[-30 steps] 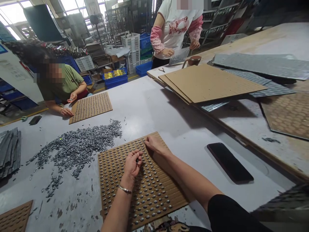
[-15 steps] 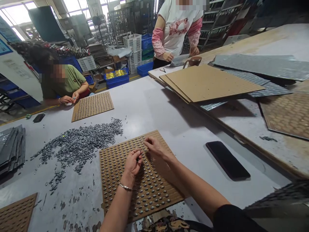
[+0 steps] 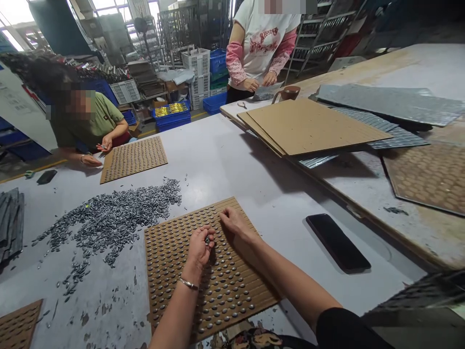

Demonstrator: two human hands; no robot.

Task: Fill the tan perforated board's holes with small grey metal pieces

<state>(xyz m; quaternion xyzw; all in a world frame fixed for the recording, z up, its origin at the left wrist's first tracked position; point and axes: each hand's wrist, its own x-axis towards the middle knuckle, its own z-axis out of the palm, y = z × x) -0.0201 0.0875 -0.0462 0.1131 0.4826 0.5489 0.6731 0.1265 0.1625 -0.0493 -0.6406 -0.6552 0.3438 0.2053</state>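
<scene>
Metal pieces (image 3: 207, 240) held over the near board (image 3: 262, 288), others in its rows.
Left hand (image 3: 199, 246): grip curled around pieces. Right hand (image 3: 233, 223): at the board's far part; cannot tell whether its grip pinches anything. Pieces judged light, hard, slippery; best taken mid-body. Far left, blue bin (image 3: 173, 128) contains gold-coloured items (image 3: 170, 110).

Bright glare at windows (image 3: 103, 4), soft shadows across pale table (image 3: 214, 169)

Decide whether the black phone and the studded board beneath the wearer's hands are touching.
Apart. The head view shows it: pale tabletop lies plainly between the black phone and the right edge of the studded board.
</scene>
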